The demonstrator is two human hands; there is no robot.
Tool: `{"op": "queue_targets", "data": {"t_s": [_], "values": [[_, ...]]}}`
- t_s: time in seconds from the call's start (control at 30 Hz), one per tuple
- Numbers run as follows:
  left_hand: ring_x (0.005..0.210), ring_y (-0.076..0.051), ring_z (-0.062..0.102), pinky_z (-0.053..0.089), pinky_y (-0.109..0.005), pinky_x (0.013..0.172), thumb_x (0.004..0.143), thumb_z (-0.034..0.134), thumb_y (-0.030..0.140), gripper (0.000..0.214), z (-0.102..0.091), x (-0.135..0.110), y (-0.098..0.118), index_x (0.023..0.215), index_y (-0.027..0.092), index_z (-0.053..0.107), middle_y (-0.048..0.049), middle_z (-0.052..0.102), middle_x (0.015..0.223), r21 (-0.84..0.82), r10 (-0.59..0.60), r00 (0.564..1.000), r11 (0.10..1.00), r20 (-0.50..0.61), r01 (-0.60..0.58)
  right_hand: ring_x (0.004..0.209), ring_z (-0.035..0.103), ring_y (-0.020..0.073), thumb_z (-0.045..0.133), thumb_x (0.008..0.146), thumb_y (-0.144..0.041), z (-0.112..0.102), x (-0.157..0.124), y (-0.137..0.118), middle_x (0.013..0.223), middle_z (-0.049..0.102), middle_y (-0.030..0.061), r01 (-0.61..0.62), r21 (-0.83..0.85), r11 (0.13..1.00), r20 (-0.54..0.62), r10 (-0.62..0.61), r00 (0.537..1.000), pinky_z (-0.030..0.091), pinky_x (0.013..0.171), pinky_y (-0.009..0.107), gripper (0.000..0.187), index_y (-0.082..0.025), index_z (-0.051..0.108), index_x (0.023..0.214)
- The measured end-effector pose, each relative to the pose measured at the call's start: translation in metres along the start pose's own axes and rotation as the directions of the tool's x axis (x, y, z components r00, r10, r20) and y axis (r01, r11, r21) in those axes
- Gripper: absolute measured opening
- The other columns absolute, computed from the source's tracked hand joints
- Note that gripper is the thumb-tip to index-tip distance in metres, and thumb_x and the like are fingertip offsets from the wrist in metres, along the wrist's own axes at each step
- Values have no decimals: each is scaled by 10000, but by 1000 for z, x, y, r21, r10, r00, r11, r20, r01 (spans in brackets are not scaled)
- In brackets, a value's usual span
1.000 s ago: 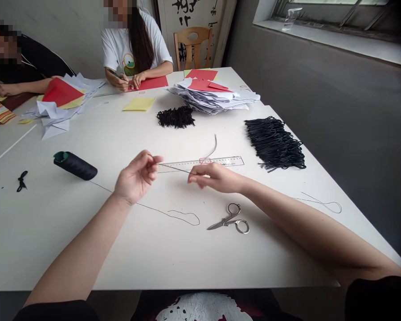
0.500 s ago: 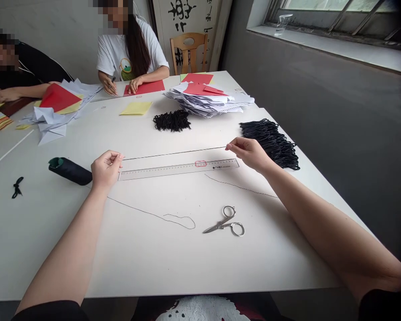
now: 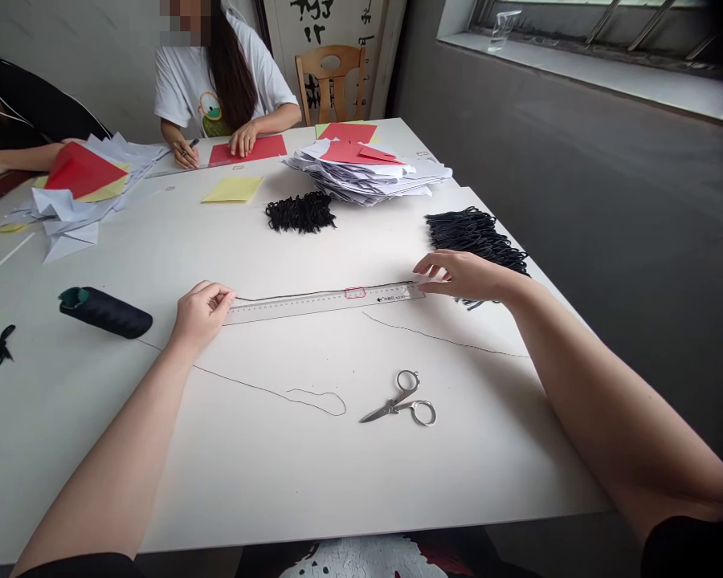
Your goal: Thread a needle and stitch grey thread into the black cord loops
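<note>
My left hand (image 3: 203, 315) is closed in a pinch on one end of a black cord (image 3: 301, 295), at the left end of the clear ruler (image 3: 313, 307). The cord runs along the ruler's upper edge, sagging slightly near the left hand. Over the ruler's right end, my right hand (image 3: 458, 273) has its thumb and fingers apart beside the cord's other end. Silver scissors (image 3: 398, 401) lie with blades together nearer to me. Left of my left hand rests a spool of black thread (image 3: 109, 311), its thin loose strand (image 3: 247, 384) trailing across the table.
Bundles of black cord loops lie beyond the ruler, one in the middle (image 3: 301, 213) and one by my right hand (image 3: 475, 233). A paper stack (image 3: 367, 181) stands behind them. Across the white table (image 3: 247, 474), one person writes on red paper (image 3: 253, 150); another sits left.
The cord, held taut above the ruler before, now lies along its edge. My right hand has lowered and its fingers have parted. The view has shifted slightly to the right.
</note>
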State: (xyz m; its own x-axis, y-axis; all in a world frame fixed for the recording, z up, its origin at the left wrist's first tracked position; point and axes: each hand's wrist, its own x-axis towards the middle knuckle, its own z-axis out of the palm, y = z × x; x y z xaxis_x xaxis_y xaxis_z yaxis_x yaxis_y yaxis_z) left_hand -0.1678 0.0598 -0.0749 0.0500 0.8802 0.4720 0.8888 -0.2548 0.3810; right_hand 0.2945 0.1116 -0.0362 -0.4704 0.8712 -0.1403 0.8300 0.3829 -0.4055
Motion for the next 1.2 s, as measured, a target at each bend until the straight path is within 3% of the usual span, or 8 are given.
{"op": "queue_targets", "data": {"t_s": [0.17, 0.5, 0.8, 0.9, 1.03, 1.1, 1.2], "values": [[573, -129, 485, 414, -264, 617, 817, 576, 314, 168, 1, -1, 1, 717, 195, 642, -7, 558, 700, -8, 9, 1000, 1000, -13, -10, 883, 576, 208, 436, 895, -412, 11, 9, -5, 1007, 598, 104, 107, -3, 994, -81, -107, 991, 468, 747, 324, 315, -178, 635, 965], [562, -126, 476, 407, -265, 606, 802, 588, 317, 161, 1, -1, 5, 722, 195, 656, -7, 572, 700, -17, -10, 1000, 1000, -10, 10, 801, 539, 185, 374, 918, -270, 21, 18, 1, 976, 562, 106, 63, -146, 987, -34, -69, 997, 427, 726, 303, 184, -163, 520, 885], [565, -124, 481, 411, -261, 598, 803, 588, 312, 162, 1, -1, 4, 721, 192, 660, -6, 574, 688, -31, 9, 1000, 999, -23, -9, 767, 572, 176, 384, 930, -365, 11, 13, 5, 1027, 591, 88, 36, -126, 991, 29, -32, 999, 438, 653, 298, 278, -184, 591, 970], [564, -125, 482, 414, -262, 598, 805, 587, 314, 165, 1, -1, 4, 719, 193, 658, -7, 575, 690, -34, 9, 1000, 999, -21, -10, 814, 582, 196, 518, 858, -474, 5, 8, 1, 1091, 579, 86, 38, -130, 991, 76, -29, 997, 462, 651, 309, 344, -207, 590, 1062], [558, -124, 478, 411, -263, 592, 799, 594, 317, 161, 1, -1, 6, 712, 196, 656, -5, 572, 685, -32, 3, 1000, 999, -27, -4, 888, 572, 235, 638, 725, -604, 4, 5, -5, 1145, 543, 96, -1, -117, 993, 119, 15, 993, 483, 580, 307, 566, -230, 549, 1140], [557, -125, 477, 411, -263, 591, 796, 595, 319, 158, 1, -1, 6, 712, 200, 656, -4, 572, 685, -32, -2, 1000, 999, -26, 1, 898, 567, 242, 632, 724, -617, 4, 5, -6, 1147, 532, 101, -4, -107, 994, 133, 19, 991, 478, 545, 301, 560, -235, 552, 1126], [561, -127, 479, 411, -262, 593, 795, 594, 323, 158, 1, -1, 6, 716, 203, 658, -4, 572, 687, -34, -4, 1000, 999, -24, 4, 885, 569, 233, 603, 769, -576, 4, 5, -6, 1118, 536, 100, 25, -127, 992, 122, -9, 992, 492, 615, 325, 475, -232, 563, 1094]]}}
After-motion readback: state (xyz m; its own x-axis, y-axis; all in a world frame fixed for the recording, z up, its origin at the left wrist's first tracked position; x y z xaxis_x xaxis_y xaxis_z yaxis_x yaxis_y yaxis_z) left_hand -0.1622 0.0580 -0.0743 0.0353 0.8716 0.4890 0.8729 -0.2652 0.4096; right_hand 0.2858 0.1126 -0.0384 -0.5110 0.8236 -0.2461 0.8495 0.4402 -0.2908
